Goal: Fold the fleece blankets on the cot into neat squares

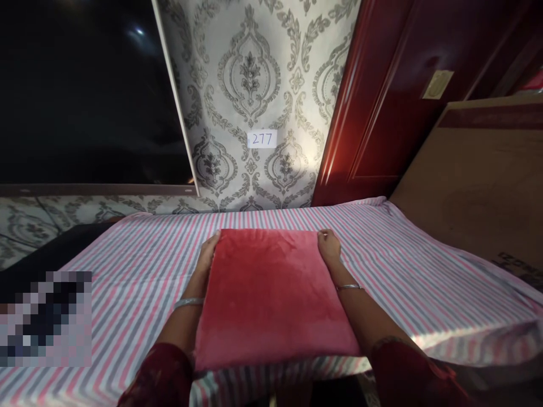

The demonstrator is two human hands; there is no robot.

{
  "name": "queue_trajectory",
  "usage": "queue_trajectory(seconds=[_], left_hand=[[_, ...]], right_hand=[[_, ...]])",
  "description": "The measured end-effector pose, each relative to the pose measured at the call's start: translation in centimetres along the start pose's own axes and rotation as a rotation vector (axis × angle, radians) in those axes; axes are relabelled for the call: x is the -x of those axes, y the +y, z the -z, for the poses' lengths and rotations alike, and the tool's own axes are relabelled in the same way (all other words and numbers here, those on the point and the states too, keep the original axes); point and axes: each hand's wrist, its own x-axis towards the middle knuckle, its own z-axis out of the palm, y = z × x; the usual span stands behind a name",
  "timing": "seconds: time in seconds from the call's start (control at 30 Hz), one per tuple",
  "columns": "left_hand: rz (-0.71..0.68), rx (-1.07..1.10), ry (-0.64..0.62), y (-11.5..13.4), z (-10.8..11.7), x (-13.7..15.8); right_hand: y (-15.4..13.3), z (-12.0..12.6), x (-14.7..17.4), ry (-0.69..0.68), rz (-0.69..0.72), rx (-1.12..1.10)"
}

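Note:
A red and pink plush square (275, 299), thin and flat like a cushion cover, lies on the striped cloth near the front edge. My left hand (207, 251) is at its far left corner, fingers closed on the edge and partly hidden. At the far right corner my right hand (330, 245) pinches the plush between thumb and fingers. The near side of the square reaches the table's front edge, between my forearms.
A pink, grey and white striped cloth (407, 265) covers the table. Behind stand a dark television screen (85, 96) and a patterned wall with a paper marked 277 (262, 138). A large cardboard box (475, 186) stands at the right, beside a red wooden door (382, 113).

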Motion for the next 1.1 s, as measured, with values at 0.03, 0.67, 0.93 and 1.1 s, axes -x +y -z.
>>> queue_trajectory(seconds=[0.03,0.67,0.93,1.1], left_hand=[[-0.003,-0.01,0.003,0.0,0.1,-0.1],[0.131,-0.016,0.017,1.8,-0.1,1.4],[0.117,-0.06,-0.123,3.4,0.7,7.7],[0.05,-0.142,-0.162,3.1,0.8,12.8]], right_hand=[[-0.1,0.1,0.1,-0.002,0.032,-0.017],[1.4,4.3,2.7,-0.129,0.084,-0.067],[4.6,8.9,8.5,-0.313,0.207,-0.182],[5.2,9.2,10.1,-0.218,0.285,-0.238]])
